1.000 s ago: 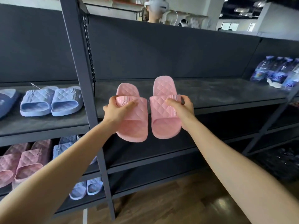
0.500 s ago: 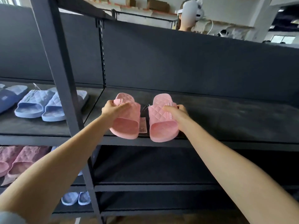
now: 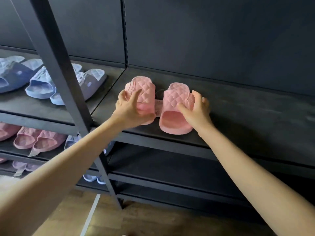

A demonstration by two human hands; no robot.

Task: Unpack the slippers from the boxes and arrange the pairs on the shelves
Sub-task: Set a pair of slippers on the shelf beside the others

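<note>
Arms outstretched, left grip (image 3: 131,108) and right grip (image 3: 196,110) both curled, clasping.

A shop: dark shelving (image 3: 163,142) displaying slipper pairs (image 3: 42,82).

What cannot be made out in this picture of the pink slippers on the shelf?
Head view only:
Near end of the left pink slipper: covered by the left hand.
Tag between the slippers: print too small to read.
Blue slippers: partly behind the shelf post, one cut off by the left edge.
</note>
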